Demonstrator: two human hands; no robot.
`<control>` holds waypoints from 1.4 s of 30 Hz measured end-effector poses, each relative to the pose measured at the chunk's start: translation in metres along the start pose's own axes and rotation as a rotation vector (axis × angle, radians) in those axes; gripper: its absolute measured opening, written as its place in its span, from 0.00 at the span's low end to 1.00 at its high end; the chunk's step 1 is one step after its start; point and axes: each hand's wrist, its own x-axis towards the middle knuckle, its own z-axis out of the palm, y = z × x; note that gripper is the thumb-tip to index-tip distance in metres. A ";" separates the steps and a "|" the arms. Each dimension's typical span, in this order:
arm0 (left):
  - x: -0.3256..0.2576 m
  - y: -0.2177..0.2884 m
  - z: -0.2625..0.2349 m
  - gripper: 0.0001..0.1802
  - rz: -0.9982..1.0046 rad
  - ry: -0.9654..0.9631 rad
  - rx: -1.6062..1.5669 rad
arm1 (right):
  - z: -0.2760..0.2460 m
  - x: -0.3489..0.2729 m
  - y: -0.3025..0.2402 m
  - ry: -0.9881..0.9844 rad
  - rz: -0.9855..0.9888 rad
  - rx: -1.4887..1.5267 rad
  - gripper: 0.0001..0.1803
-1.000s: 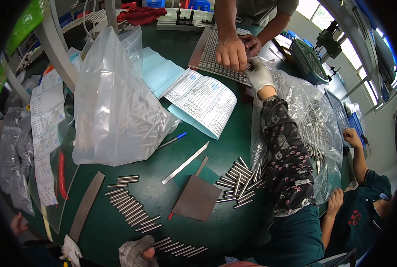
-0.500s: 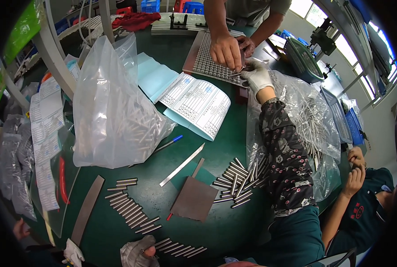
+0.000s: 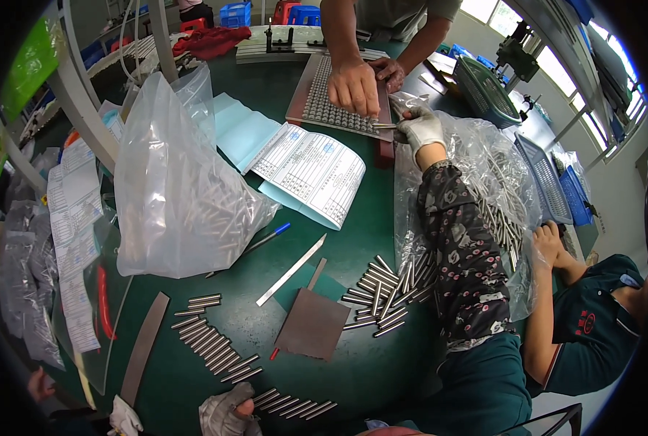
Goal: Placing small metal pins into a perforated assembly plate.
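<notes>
My right hand (image 3: pixel 421 129), in a pale glove with bare patches, is closed on a slim metal pin (image 3: pixel 385 126). The pin points left over the edge of a board of small metal studs (image 3: pixel 338 109). Just beyond its tip is a co-worker's bare hand (image 3: pixel 354 89). My left hand (image 3: pixel 226 411), in a grey glove with the thumb tip bare, is curled at the near edge; what its fingers hold is hidden. Beside it lies a slanted row of short metal pins (image 3: pixel 295 405). More pins (image 3: pixel 211 345) lie in a column farther up.
A clear bag of pins (image 3: pixel 182 196) stands at left, near papers (image 3: pixel 313 171) and a blue-capped pen (image 3: pixel 269 236). A brown square plate (image 3: pixel 311 325) and a metal strip (image 3: pixel 291 269) lie mid-table. Loose pins (image 3: pixel 377 298) and an opened bag (image 3: pixel 484 178) flank my right arm. Another person (image 3: pixel 585 312) sits at right.
The whole view has shifted slightly. My right hand and the co-worker's hand are a little farther apart, with the pin showing more. The person at right has lowered their hands to the opened bag.
</notes>
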 end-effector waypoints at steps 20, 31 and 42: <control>0.006 -0.006 0.001 0.18 -0.545 0.120 -0.800 | 0.012 -0.024 -0.022 0.138 -0.435 -0.348 0.08; 0.005 0.007 0.002 0.17 -0.427 0.103 -0.419 | 0.014 -0.037 -0.034 0.147 -0.439 -0.396 0.08; -0.019 -0.014 -0.012 0.16 -0.546 -0.006 -0.313 | 0.008 -0.034 -0.029 0.160 -0.497 -0.362 0.08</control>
